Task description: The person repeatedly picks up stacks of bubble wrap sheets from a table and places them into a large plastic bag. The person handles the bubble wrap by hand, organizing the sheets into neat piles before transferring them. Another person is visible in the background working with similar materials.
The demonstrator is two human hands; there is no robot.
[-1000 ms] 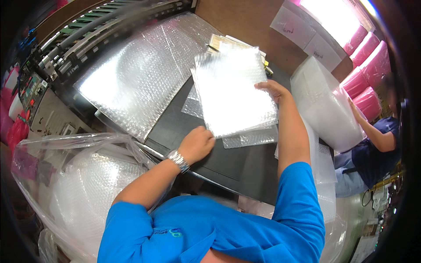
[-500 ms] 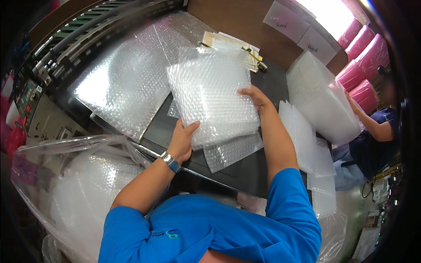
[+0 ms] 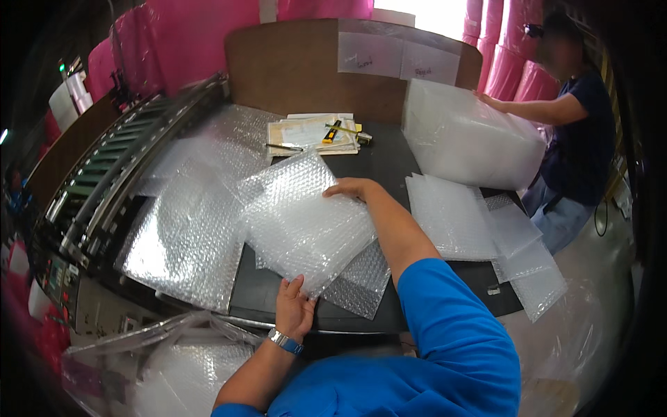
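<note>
Both hands grip a stack of clear bubble wrap sheets (image 3: 299,215), fanned a little and tilted over the dark table (image 3: 410,299). At its near edge my left hand (image 3: 294,307) has the thumb up and the fingers under the sheets, partly hidden. My right hand (image 3: 349,188) grips the far right edge with the thumb on top; its other fingers are mostly out of sight. Beneath the stack, a loose bubble wrap sheet (image 3: 361,281) sticks out toward the near right. A wide bubble wrap web (image 3: 187,243) lies to the left, coming off a roller machine (image 3: 118,153).
Papers (image 3: 313,132) with a yellow cutter (image 3: 332,132) and a tape measure (image 3: 363,138) lie at the back. On the right are a pile of bubble wrap sheets (image 3: 451,219) and a large wrapped bundle (image 3: 472,135), touched by a co-worker (image 3: 580,132). A plastic bag (image 3: 187,375) bulges at near left.
The view has swung up and left, showing more of the machine and back board. The stack has turned and its sheets are more fanned; both hands still hold it.
</note>
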